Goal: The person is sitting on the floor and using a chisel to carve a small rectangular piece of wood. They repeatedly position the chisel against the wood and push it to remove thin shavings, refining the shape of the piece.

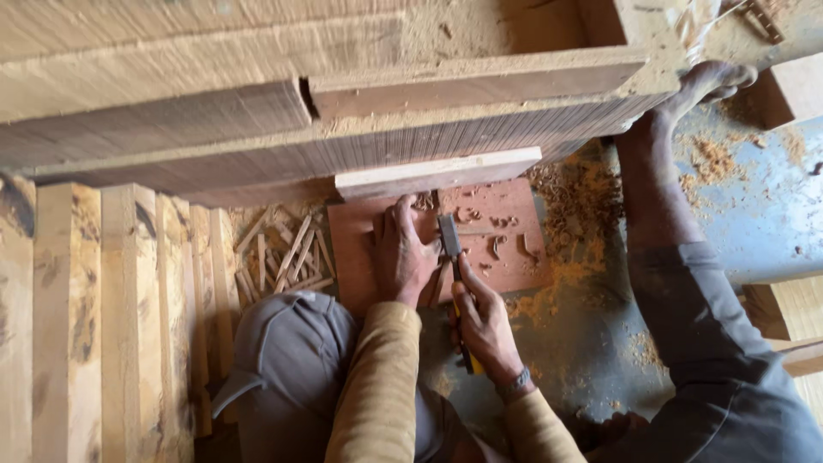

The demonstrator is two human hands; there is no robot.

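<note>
Fingers (pixel 396 225) of the left hand (pixel 401 257) lie spread and pressed flat on the reddish wooden board (pixel 506 249) at the centre of the frame, holding it down. Fingers (pixel 467 287) of the right hand (pixel 487 330), just below and to the right, are curled tight around the yellow handle of a chisel (pixel 452 257), whose metal blade points up the frame and rests on the board beside the left thumb. A wristband sits on the right wrist, and both arms wear mustard-coloured sleeves.

Small curled shavings (pixel 497 225) lie on the board's upper half, which looks partly carved. A pale plank (pixel 437 174) lies across the board's top edge, and behind it long thick timbers (pixel 343 129) run across the upper part of the frame. Orange sawdust (pixel 574 223) is heaped to the right of the board on a grey-blue floor (pixel 763 206). Left of the board lies a pile of thin wood offcuts (pixel 287 253), and further left stand rows of squared pale wooden posts (pixel 103 317). A bare foot (pixel 703 86) and a leg in dark trousers stretch along the right side of the frame toward the upper right corner. A grey cap (pixel 296 351) shows at the lower centre.
</note>
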